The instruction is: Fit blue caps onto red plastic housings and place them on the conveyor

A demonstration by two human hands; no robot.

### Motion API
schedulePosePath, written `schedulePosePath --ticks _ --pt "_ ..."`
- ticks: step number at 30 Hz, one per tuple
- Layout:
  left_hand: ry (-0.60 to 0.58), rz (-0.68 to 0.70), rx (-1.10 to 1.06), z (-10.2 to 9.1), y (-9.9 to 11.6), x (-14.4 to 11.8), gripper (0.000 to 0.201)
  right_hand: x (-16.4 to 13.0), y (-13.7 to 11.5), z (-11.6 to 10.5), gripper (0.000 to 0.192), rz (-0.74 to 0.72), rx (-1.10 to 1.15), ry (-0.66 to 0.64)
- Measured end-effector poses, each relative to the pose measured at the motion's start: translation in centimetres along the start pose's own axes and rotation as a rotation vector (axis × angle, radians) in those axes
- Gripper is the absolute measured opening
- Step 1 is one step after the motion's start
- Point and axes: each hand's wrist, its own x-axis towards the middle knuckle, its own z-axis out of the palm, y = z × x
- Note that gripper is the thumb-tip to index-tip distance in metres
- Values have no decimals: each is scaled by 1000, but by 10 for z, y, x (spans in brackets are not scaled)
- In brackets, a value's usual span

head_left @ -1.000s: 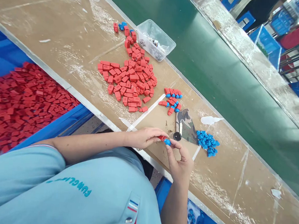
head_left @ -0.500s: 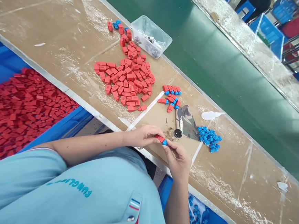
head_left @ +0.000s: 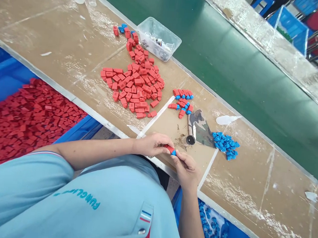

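Note:
Near the table's front edge, my left hand [head_left: 155, 143] pinches a red block [head_left: 169, 148] between thumb and fingers. My right hand [head_left: 187, 168] grips the small blue piece [head_left: 173, 152] at the block's right end; the two pieces touch. Just beyond lie several red blocks with blue ends [head_left: 182, 101] in a small group. A pile of loose red blocks [head_left: 137, 82] spreads out to the left, and a heap of small blue pieces [head_left: 225, 144] sits to the right. A camouflage-patterned cloth [head_left: 202, 128] lies between, beside a small round black-topped container [head_left: 190, 140].
A clear plastic tub [head_left: 161, 42] stands at the table's far edge, beside a green surface [head_left: 221, 61]. Below the near edge, a blue bin [head_left: 72, 133] holds many red blocks at left; another bin [head_left: 235, 231] has blue pieces at right. A white plastic scrap [head_left: 226, 120] lies behind the cloth.
The view has shifted slightly. Both hands keep their hold on the red block and blue piece, with only a small change in angle. The piles look the same.

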Motion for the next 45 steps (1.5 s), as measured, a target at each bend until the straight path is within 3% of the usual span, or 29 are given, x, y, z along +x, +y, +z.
schedulePosePath --ticks 2,6,12,17,22,26,28,30,34,36,39,42,45 --pt "19 -87 -114 3 3 2 24 -1 1 -2 14 45 8 5" --pt "72 -368 -565 9 11 4 36 4 5 -20 32 115 8 -6" --pt "139 -633 -1033 7 11 3 36 28 40 -80 43 151 -381 404" --pt "137 -694 -1113 5 7 5 31 41 72 -105 43 195 -749 464" --pt "112 -684 -1110 6 6 4 33 41 83 -105 42 203 -735 444" --pt "102 -673 -1065 4 8 4 33 44 84 -109 44 188 -752 509" --pt "119 -636 -959 -1 10 8 33 46 85 -113 43 199 -773 545" --pt "175 -550 -698 -10 14 16 28 48 85 -116 40 229 -786 554" --pt "324 -340 185 -33 16 41 5 53 87 -118 34 252 -806 553" --pt "331 -284 496 -42 13 53 3 56 88 -119 30 245 -812 552" --pt "307 -251 665 -53 5 61 13 58 90 -122 25 244 -817 537" --pt "357 -237 768 -67 4 54 23 56 94 -128 26 269 -777 525" --pt "375 -281 952 -83 10 40 13 49 94 -131 35 348 -522 501"
